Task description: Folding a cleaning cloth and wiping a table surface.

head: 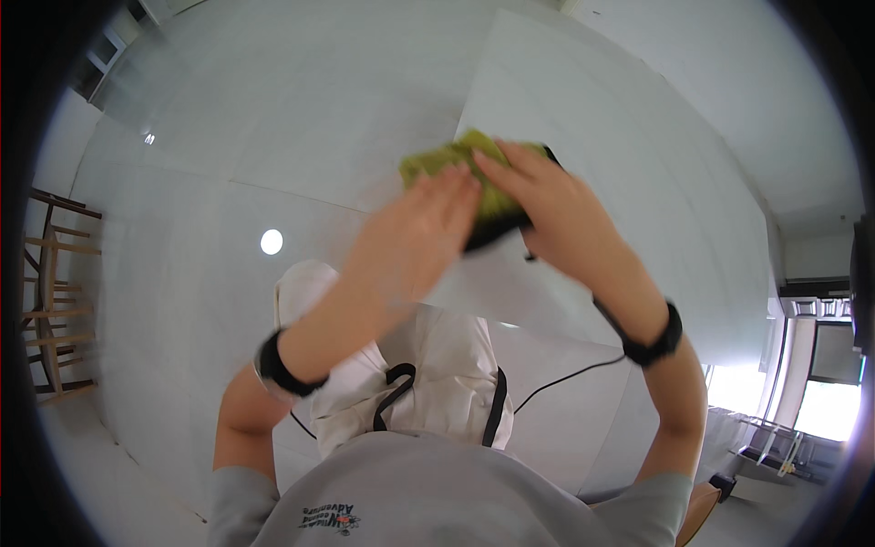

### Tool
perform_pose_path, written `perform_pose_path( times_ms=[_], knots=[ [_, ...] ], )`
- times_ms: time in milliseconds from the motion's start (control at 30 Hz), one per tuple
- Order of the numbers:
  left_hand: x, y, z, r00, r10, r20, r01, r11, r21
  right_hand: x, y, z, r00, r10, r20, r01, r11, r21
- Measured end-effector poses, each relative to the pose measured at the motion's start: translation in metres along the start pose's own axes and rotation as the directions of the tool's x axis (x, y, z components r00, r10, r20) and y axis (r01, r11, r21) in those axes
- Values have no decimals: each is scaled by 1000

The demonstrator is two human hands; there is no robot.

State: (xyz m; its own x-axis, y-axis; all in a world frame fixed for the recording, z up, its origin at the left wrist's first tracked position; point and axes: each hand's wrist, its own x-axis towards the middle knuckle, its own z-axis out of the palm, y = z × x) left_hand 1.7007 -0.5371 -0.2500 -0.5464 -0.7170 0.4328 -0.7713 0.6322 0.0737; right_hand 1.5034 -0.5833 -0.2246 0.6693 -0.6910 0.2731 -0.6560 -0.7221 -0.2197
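A yellow-green cloth [502,195] lies folded over a black object [497,232] in front of me, above the glossy pale floor. My left hand [427,219] rests its fingers on the near left part of the cloth; blur hides whether they grip it. From the right, my right hand [547,195] holds the cloth and the black object, its fingers spread over the top and its thumb side hidden. What the black object is cannot be told, as cloth and hands cover most of it. Both wrists wear black bands with thin cables.
Wooden chairs or stools [58,308] stand along the far left. A ceiling light reflects in the glossy floor [171,273]. My legs in pale trousers [451,369] are below my hands. A black cable [567,376] runs from my right wristband. Windows and a rack are at the far right.
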Motion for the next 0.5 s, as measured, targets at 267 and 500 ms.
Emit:
perform_pose_path(
  times_ms=[267,500],
  knots=[
    [-52,95,50,983,138,119,-123,985,-125,-140,-47,26,952,264,157,-244,960,-135],
    [-58,96,51,974,41,224,-37,999,-20,-123,-33,33,949,218,229,-206,976,-75]
  ],
)
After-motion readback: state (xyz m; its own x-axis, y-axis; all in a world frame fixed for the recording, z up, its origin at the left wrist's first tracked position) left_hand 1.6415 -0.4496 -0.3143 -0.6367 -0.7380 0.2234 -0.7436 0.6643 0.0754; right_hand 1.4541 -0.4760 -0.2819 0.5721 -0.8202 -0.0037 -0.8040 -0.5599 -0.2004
